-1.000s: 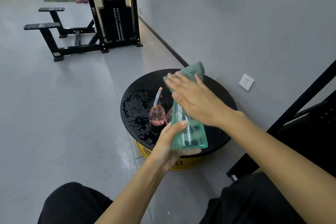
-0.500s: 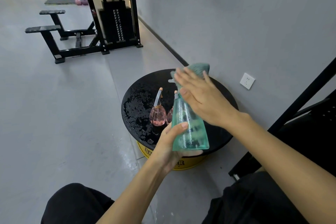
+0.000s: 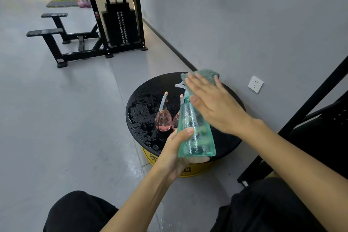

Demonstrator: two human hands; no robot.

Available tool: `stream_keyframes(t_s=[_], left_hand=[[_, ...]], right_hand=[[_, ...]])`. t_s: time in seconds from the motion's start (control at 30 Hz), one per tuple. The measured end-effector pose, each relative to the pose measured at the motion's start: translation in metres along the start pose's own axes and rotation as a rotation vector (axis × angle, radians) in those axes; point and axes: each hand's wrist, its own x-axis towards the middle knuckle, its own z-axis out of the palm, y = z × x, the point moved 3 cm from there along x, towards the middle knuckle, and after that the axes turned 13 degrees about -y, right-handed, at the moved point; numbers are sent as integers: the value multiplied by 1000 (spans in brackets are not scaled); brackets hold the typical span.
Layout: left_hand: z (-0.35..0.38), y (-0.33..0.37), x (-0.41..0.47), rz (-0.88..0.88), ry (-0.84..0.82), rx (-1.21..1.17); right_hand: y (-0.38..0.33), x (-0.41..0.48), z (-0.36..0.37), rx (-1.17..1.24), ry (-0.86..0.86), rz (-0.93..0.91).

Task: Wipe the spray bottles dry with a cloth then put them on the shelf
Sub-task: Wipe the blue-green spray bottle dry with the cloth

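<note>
Far left: a weight machine point(image 3: 120, 24) stands on a grey gym floor, well apart from the work.
Stand: a round black stand point(image 3: 143, 103) sits low by the wall, with beads of water on the left side of its top.
Pink bottles: two small pink bottles point(image 3: 163, 122) stand upright side by side near the middle of the top, with drops around them.
Left hand: the left hand point(image 3: 175, 149) cups the base, fingers curled beneath and thumb pressed across the lower front.
Green bottle: a clear green bottle point(image 3: 195, 132) is held tilted above the near edge of the stand.
Right hand: the right hand point(image 3: 212, 103) lies flat, fingers straight and slightly spread, pressing on the bottle's neck.
Cloth: a green cloth point(image 3: 203, 73) is trapped under those fingers, over the spray head.
Right: a wall socket point(image 3: 255, 84), then a black shelf frame point(image 3: 310, 111).
Handling: likely light, stiff plastic, slippery while wet. Grip the wide lower body, not the thin trigger.
</note>
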Motion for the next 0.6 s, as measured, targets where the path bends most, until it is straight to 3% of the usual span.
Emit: stream_keyframes(t_s=[0.17, 0.43, 0.6], left_hand=[[6, -4, 0, -25, 1, 63], [1, -4, 0, 9, 24, -19], [0, -2, -2, 25, 21, 8]], right_hand=[[-14, 0, 1, 23, -80, -140], [-18, 0, -5, 128, -78, -88], [-15, -5, -3, 16, -131, -17]])
